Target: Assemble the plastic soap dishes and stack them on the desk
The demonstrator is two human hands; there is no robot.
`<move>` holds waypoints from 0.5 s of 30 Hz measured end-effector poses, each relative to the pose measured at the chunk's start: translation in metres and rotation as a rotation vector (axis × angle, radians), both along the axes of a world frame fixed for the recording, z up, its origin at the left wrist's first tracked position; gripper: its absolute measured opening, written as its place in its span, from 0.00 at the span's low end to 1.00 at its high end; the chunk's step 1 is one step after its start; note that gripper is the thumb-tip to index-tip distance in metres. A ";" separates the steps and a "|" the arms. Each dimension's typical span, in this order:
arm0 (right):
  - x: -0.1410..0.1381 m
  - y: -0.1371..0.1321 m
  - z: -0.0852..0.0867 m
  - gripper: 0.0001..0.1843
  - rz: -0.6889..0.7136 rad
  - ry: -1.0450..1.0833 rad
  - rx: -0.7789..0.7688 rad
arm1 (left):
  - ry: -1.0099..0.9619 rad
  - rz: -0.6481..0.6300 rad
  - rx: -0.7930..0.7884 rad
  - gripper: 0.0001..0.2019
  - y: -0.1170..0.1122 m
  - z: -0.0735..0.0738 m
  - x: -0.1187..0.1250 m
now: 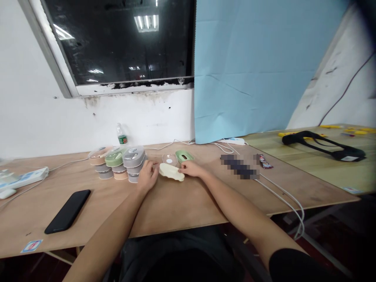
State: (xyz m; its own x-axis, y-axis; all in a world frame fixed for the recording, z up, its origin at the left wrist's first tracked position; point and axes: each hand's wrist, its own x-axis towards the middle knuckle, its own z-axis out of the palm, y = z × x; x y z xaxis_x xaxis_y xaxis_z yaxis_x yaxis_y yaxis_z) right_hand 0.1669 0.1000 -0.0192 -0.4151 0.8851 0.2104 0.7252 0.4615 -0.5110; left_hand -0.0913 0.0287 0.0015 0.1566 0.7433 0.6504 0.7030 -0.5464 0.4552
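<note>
A cream-coloured shallow plastic piece [170, 172] with a wavy edge sits between my hands above the wooden table. My right hand [190, 169] pinches its right end between thumb and fingers. Close to its left end is my left hand [147, 176], fingers loosely bent and apart; whether they touch the piece is unclear. Just behind the piece lie a clear round-edged lid [169, 159] and a green oval part [184, 156] with a dark slot. Left of my left hand stand several stacked oval containers [133, 157] in grey, green and peach, with clear lids.
A black phone [68, 211] lies at the front left, with a white power strip [26, 179] behind it. A small bottle [121, 135] stands by the wall. To the right are a blurred-out dark item [239, 166], a wrapper [265, 161], white cables [283, 194] and a black headband-like frame [324, 147].
</note>
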 end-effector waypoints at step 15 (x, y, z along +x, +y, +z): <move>0.010 0.001 0.013 0.08 -0.338 0.113 0.316 | 0.361 -0.239 -0.265 0.19 0.007 -0.017 0.000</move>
State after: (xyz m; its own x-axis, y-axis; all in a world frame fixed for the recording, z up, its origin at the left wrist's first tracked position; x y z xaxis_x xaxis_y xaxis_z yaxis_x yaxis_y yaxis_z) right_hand 0.1770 0.1014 -0.0062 -0.0737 0.8519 0.5185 0.8096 0.3547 -0.4676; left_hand -0.0914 0.0355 -0.0154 0.5228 0.7912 0.3172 0.7103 -0.6101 0.3511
